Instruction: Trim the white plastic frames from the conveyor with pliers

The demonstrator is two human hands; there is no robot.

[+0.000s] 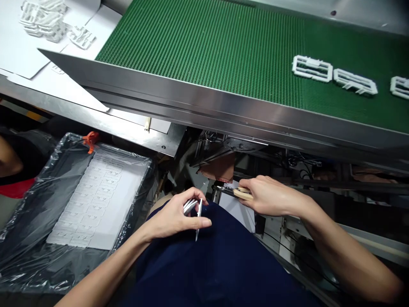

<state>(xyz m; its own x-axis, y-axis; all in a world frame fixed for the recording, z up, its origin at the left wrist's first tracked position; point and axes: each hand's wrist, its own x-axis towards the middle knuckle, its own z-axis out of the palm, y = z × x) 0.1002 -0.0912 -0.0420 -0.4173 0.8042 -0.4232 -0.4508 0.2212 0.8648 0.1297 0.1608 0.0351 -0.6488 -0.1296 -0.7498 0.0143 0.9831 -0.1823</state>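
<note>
The left hand (171, 215) is above the person's dark blue clothing (223, 264), left of the middle. Its thumb and forefinger are clamped on a thin white piece (200, 209), which stands nearly edge-on to the view; one end projects below the thumb, the other reaches up by the forefinger. Farther into the curl of the same fingers, just left of that piece, sit more white pieces (190, 206), partly hidden, so their number cannot be told.

The right hand (270, 196) is to the right and slightly farther off, its fingers wrapped around the pale yellow handles of a hand tool (243, 194). The tool's dark head points left toward the left hand, apart from the white piece; whether its jaws are parted cannot be told.

On the far side runs a green conveyor belt (198, 42) behind a metal rail (191, 94), with white frames (312, 68) lying toward its right end. At far left, a pile of white parts (44, 21) rests on a paper-covered table. Nearer on the left, a plastic-lined crate (68, 170) holds rows of white parts on a white sheet (123, 187), with an orange tie (91, 140) at its far rim. Another person's arm (9, 157) shows at the left edge.
</note>
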